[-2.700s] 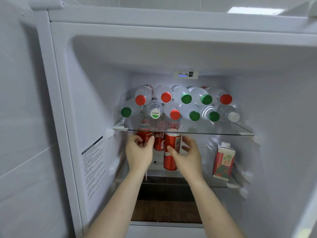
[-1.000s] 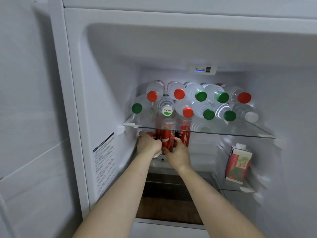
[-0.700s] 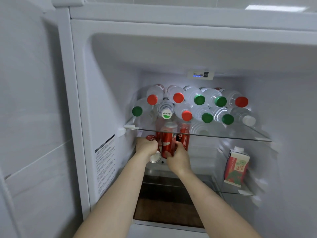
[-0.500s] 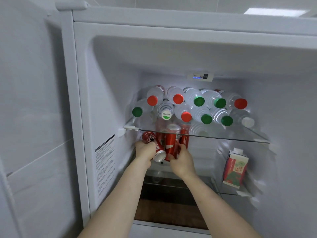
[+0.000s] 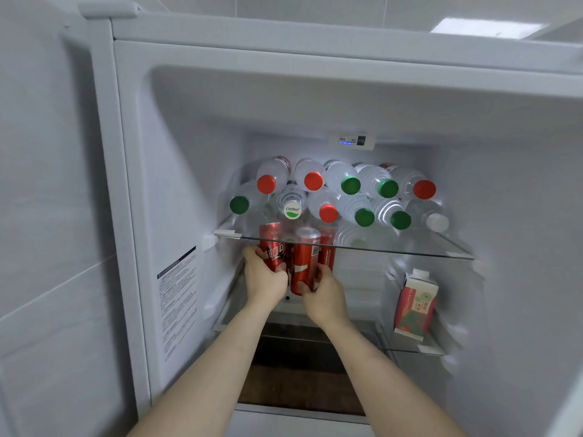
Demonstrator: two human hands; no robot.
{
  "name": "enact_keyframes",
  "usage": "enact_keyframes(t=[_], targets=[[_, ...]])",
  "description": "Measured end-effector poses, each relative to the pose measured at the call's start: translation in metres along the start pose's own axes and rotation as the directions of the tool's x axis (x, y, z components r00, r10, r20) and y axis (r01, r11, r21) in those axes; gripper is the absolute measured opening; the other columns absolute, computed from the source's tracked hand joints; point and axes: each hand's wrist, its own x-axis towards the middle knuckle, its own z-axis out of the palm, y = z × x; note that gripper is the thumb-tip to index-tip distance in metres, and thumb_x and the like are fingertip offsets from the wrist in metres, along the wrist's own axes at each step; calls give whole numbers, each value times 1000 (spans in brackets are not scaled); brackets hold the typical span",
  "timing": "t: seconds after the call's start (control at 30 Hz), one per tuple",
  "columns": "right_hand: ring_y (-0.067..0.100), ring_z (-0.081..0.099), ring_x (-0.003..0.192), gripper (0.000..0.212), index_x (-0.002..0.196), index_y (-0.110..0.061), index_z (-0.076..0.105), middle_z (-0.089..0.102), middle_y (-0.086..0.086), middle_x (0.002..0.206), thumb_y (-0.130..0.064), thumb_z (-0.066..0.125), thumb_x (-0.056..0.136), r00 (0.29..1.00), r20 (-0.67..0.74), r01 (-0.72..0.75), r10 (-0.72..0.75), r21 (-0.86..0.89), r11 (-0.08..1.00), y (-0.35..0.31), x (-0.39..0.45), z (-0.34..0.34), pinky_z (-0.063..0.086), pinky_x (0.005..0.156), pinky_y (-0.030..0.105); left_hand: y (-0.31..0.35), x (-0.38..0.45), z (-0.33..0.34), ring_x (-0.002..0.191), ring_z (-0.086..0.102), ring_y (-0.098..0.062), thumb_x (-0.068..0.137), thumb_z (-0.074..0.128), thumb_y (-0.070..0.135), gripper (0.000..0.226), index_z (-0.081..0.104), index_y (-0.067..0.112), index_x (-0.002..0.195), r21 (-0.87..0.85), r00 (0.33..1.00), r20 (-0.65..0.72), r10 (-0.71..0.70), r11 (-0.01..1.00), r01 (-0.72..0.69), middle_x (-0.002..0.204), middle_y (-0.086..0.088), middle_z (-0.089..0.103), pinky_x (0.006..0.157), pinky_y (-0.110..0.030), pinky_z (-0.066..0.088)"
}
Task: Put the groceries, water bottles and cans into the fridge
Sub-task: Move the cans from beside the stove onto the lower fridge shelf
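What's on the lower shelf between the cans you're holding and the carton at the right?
Nothing: in the head view, the lower shelf lies bare between the cans and the carton.

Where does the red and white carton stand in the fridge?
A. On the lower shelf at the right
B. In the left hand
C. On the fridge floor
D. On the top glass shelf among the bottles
A: the carton stands upright on the lower shelf at the right, below the glass shelf that bears the water bottles.

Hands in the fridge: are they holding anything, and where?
Yes. Left hand grips the left can round its lower body; right hand grips the middle can near its base.
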Motion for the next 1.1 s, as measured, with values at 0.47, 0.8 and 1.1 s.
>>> enact_keyframes(t=[0.47, 0.8, 1.1], targets=[[14, 64, 114, 39, 129, -19, 62, 68, -3, 123, -22, 74, 92, 1000, -17, -27, 26, -75, 997, -9, -2, -1, 45, 92, 22, -2, 5, 2, 109, 53, -19, 77, 77, 3, 51, 42, 20, 111, 167, 988, 30, 149, 974, -152, 117, 4, 40, 97, -37, 48], [19, 65, 118, 48, 143, -19, 55, 66, 0, 135, -23, 69, 97, 998, 18, -55, 57, -108, 993, -12, -5, -2, 49, 106, 35, -2, -2, -7, 106, 57, -21, 79, 73, 4, 44, 46, 17, 111, 178, 997, 2, 76, 981, -75, 119, -2, 51, 90, -39, 52], [19, 51, 134, 62, 152, -28, 40, 47, -4, 150, -12, 64, 97, 996, 27, -89, 90, -43, 995, -30, -54, -12, 47, 112, 44, 6, -54, -47, 115, 51, -16, 90, 60, 4, 31, 49, 28, 106, 136, 989, 149, 12, 990, -32, 126, 3, 51, 90, -33, 45]])
